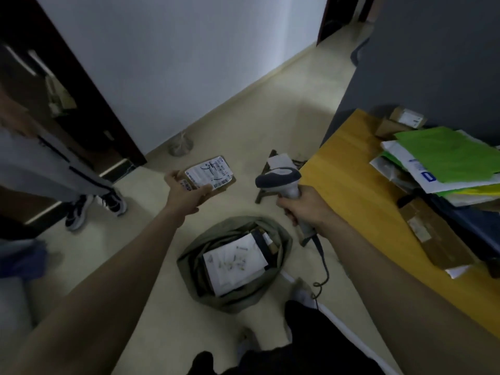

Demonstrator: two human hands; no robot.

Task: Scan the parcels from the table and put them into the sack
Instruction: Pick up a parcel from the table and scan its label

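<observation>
My left hand (184, 194) holds a small brown cardboard parcel (216, 178) with a white label facing up, out over the floor. My right hand (303, 205) grips the handle of a grey barcode scanner (281, 181), its head turned toward the parcel, about a hand's width to the right of it. Below both hands the olive green sack (194, 259) lies open on the floor with a white mailer and other parcels inside. More parcels are piled on the yellow table (351, 185) at the right: green and white mailers (443, 158) and brown boxes (435, 236).
Another person's legs in grey trousers and dark trainers (78, 209) stand at the left near a dark door frame. A small wooden stool (273, 169) with a white packet stands behind the scanner. The scanner's coiled cable (322, 266) hangs to the floor. My own legs are at the bottom.
</observation>
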